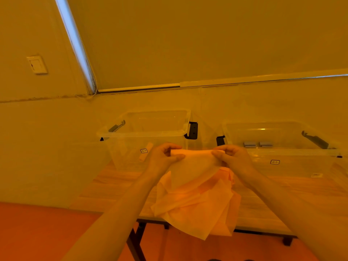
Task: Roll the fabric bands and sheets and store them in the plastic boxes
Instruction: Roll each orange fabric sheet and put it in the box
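I have both hands up over the table [116, 187], each pinching one end of the top edge of a thin sheet [195, 166]. My left hand [163, 157] has its fingers and thumb curled round the left end; my right hand [232, 157] grips the right end the same way. The held edge runs left to right between them and already looks turned over into the start of a roll. The rest of the sheet hangs down towards me onto a loose pile of sheets [197, 208] at the near edge of the table.

Both clear plastic boxes stand just beyond my hands: the left box [143, 131] behind my left hand, the right box [282, 153] behind my right, with two small grey rolls [258, 144] inside it. The roll's long axis lies across me, so I judge the rolling goes on downwards, and either box is equally near.
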